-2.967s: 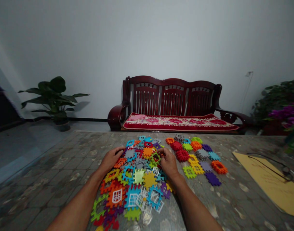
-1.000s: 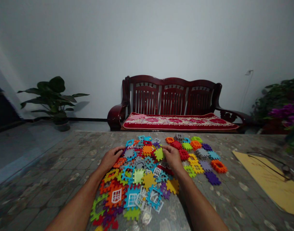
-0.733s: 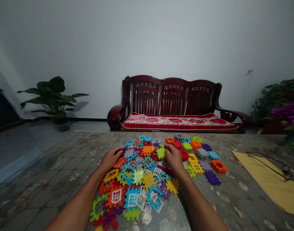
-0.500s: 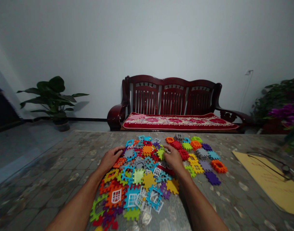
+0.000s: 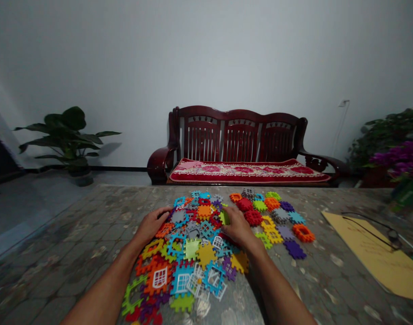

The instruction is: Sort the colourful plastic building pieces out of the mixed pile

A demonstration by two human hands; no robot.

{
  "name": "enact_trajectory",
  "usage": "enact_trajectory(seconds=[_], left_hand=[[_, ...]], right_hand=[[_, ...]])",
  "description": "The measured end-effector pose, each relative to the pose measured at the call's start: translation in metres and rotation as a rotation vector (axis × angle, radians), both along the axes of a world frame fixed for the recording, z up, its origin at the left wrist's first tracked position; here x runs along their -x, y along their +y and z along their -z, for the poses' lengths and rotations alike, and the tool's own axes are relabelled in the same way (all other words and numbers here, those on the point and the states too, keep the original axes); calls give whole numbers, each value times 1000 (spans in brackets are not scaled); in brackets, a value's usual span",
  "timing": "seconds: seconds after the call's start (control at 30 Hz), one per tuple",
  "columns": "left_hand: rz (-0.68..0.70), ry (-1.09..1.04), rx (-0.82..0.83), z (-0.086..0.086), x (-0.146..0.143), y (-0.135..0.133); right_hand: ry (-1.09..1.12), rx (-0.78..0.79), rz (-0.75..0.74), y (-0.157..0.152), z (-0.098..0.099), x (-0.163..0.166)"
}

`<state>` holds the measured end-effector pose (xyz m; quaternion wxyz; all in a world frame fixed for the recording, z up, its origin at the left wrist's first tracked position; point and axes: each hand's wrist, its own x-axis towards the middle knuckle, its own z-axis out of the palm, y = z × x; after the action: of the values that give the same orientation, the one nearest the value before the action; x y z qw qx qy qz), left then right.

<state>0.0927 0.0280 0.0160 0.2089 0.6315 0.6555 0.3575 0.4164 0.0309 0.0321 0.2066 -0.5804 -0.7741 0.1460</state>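
Observation:
A heap of colourful toothed plastic building tiles lies on the table. At its left edge rests my left hand (image 5: 154,223), thumb and forefinger apart, beside an orange tile (image 5: 164,229) and a grey tile (image 5: 178,216); its other fingertips are hidden. My right hand (image 5: 237,227) reaches over the heap's right side, its fingers closed at the edge of a lime-green tile (image 5: 224,217), partly covering it. Between the hands lie an orange tile (image 5: 204,212), a pale green tile (image 5: 192,248) and a yellow tile (image 5: 206,255). White window pieces (image 5: 195,280) sit nearer me.
To the right, sorted tiles lie in small groups, among them red ones (image 5: 253,218), yellow ones (image 5: 273,235) and a purple one (image 5: 295,249). Farther right are a yellow sheet (image 5: 372,257) and glasses (image 5: 370,230). Behind the table stands a wooden bench (image 5: 242,135).
My right hand has moved slightly left and down onto the lime-green tile, covering more of it. My left hand keeps its place by the heap. The whole view has shifted a little.

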Motion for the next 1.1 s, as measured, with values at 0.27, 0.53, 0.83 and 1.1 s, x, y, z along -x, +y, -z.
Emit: enact_trajectory(seconds=[0.27,0.53,0.83,1.1], left_hand=[[19,-3,-12,6,5,3],[-5,3,19,3,3,2],[-1,10,8,4,3,2],[-3,40,32,0,1,1]], right_hand=[[-18,-70,25,-2,-1,4],[-3,-117,-3,-4,-2,7],[-126,-124,-21,-9,-7,9],[-264,-126,-14,-14,-16,10]])
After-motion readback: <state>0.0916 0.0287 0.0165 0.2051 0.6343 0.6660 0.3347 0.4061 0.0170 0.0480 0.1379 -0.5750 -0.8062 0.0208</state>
